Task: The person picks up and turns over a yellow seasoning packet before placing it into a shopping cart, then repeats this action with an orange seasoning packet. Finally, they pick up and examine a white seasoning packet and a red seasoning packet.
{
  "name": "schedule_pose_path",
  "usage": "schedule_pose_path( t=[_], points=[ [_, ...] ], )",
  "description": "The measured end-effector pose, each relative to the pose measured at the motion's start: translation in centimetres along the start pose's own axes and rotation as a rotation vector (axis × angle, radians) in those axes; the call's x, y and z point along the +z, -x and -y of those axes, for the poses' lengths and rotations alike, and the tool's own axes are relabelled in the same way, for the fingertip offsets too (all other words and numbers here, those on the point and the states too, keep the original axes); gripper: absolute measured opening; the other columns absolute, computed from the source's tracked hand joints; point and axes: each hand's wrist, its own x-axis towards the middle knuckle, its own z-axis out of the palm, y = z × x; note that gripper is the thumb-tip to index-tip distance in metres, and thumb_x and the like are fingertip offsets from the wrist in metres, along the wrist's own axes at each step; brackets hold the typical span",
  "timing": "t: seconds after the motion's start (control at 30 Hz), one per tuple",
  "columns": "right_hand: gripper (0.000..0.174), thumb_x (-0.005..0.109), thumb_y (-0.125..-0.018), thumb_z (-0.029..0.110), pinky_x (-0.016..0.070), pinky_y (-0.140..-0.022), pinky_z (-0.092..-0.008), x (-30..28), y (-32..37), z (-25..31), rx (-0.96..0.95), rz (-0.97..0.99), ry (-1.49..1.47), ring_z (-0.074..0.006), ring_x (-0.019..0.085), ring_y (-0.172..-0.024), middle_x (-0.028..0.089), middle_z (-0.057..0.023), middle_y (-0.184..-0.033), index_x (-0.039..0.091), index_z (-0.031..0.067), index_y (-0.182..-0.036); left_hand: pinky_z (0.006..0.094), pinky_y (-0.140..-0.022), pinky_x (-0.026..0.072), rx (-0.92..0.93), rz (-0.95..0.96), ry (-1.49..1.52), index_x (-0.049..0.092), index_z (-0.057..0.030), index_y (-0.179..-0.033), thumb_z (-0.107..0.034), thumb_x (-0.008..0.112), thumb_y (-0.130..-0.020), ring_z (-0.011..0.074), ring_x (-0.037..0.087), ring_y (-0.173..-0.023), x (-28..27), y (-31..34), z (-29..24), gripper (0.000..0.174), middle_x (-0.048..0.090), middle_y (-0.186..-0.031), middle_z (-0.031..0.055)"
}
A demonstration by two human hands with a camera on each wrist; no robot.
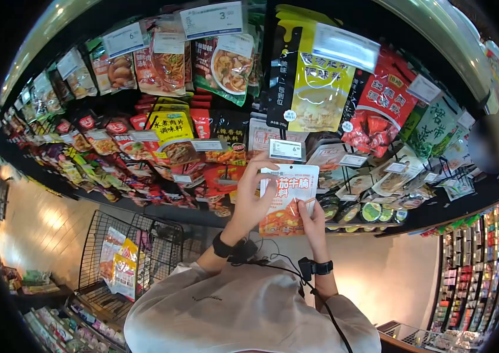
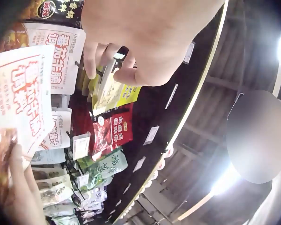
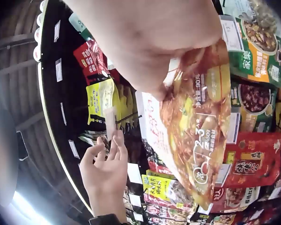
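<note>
The right hand's (image 1: 313, 222) fingers gripped a flat white-and-orange plastic packet (image 1: 289, 203) by its right side; just beyond its far edge, the left hand's (image 1: 253, 197) fingers pinched a white rectangular price tag (image 1: 286, 150).

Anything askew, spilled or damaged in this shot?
No spill or tear visible. Slightly untidy: the white-and-yellow plastic pouches lean at a slant in the black wire basket instead of lying flat. Probably harmless.

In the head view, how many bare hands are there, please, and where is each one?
2. The left hand is at the hanging packets, its fingertips at a white price tag. The right hand grips the tomato-brisket packet.
</note>
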Motion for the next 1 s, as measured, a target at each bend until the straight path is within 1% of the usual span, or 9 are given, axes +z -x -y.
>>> schedule_pose_path(
  t=[0.1,0.2,0.23,0.33,0.37,0.47,0.7,0.9,1.0],
  points=[
    [0.023,0.063,-0.1,0.015,0.0484,-0.081,-0.0239,1.7,-0.8,1.9,-0.034,-0.013,0.016,-0.0071,0.06,-0.092,0.069,-0.0036,-0.103,0.063,-0.0025,-0.115,0.0351,-0.094,0.05,0.018,0.045,0.115,0.05,-0.0039,-0.117,0.01,0.048,-0.088,0.029,0.047,-0.137,-0.9,-0.7,-1.2,0.032,0.04,-0.151,0.0216],
    [0.023,0.063,-0.1,0.016,0.0482,-0.08,-0.0243,3.7,-2.6,2.6,-0.064,-0.006,0.008,-0.0065,0.059,-0.091,0.069,-0.0037,-0.102,0.063,-0.0029,-0.114,0.0355,-0.095,0.0502,-0.003,0.093,0.137,0.05,-0.0041,-0.117,0.01,0.047,-0.088,0.0289,0.045,-0.138,-2.1,-1.7,-1.5,0.032,0.042,-0.151,0.022],
    [0.023,0.063,-0.1,0.016,0.0481,-0.08,-0.0244,4.3,-3.0,3.4,-0.062,-0.017,0.023,-0.0063,0.059,-0.091,0.069,-0.0036,-0.101,0.063,-0.0028,-0.113,0.033,-0.095,0.0499,-0.002,0.082,0.148,0.051,-0.001,-0.119,0.012,0.046,-0.083,0.0282,0.048,-0.136,-2.3,-1.7,-1.5,0.039,0.046,-0.148,0.0225],
    [0.022,0.062,-0.101,0.017,0.0479,-0.08,-0.0246,5.4,-4.2,3.7,-0.076,-0.05,0.026,-0.0059,0.058,-0.091,0.068,-0.0031,-0.102,0.062,-0.0024,-0.113,0.0326,-0.095,0.0498,0.001,0.089,0.177,0.051,-0.0012,-0.119,0.011,0.047,-0.083,0.0268,0.05,-0.134,-2.8,-1.8,-1.5,0.039,0.046,-0.148,0.0217],
    [0.022,0.061,-0.101,0.016,0.0478,-0.081,-0.0246,5.6,-4.4,3.5,-0.075,-0.055,0.013,-0.0061,0.058,-0.092,0.068,-0.0035,-0.103,0.062,-0.0023,-0.113,0.032,-0.094,0.0503,-0.007,0.09,0.172,0.051,-0.0012,-0.12,0.012,0.047,-0.083,0.0272,0.051,-0.133,-3.0,-1.7,-1.9,0.04,0.047,-0.148,0.0209],
    [0.023,0.061,-0.101,0.016,0.0477,-0.084,-0.0252,6.0,-4.5,3.6,-0.088,-0.06,0.008,-0.0073,0.058,-0.095,0.068,-0.0051,-0.107,0.062,-0.0027,-0.116,0.0346,-0.095,0.0501,-0.024,0.142,0.177,0.048,-0.0035,-0.12,0.011,0.043,-0.088,0.0294,0.045,-0.138,-3.6,-1.8,-2.0,0.035,0.041,-0.151,0.0226],
    [0.028,0.061,-0.101,0.016,0.048,-0.089,-0.0274,5.2,-4.4,3.2,-0.058,-0.067,-0.002,-0.0104,0.06,-0.098,0.068,-0.0081,-0.112,0.06,-0.0049,-0.119,0.0343,-0.095,0.05,-0.046,0.124,0.163,0.049,-0.0037,-0.118,0.013,0.044,-0.086,0.0258,0.049,-0.135,-3.5,-1.5,-2.5,0.036,0.041,-0.152,0.0222],
    [0.027,0.062,-0.101,0.02,0.0476,-0.088,-0.0275,5.4,-5.1,3.3,-0.098,-0.03,-0.008,-0.0089,0.058,-0.097,0.069,-0.0058,-0.107,0.064,-0.0042,-0.113,0.0345,-0.096,0.05,-0.052,0.096,0.1,0.049,-0.003,-0.12,0.014,0.044,-0.084,0.0241,0.049,-0.134,-2.6,-1.0,-3.3,0.04,0.039,-0.154,0.0206],
    [0.028,0.063,-0.1,0.022,0.0472,-0.086,-0.0273,5.1,-5.7,1.8,-0.076,-0.013,-0.057,-0.0081,0.057,-0.095,0.07,-0.0047,-0.105,0.066,-0.0033,-0.112,0.0339,-0.096,0.05,-0.058,0.091,0.062,0.05,-0.0026,-0.122,0.015,0.045,-0.084,0.023,0.048,-0.134,-2.1,-1.0,-3.8,0.043,0.039,-0.155,0.0194]
  ],
)
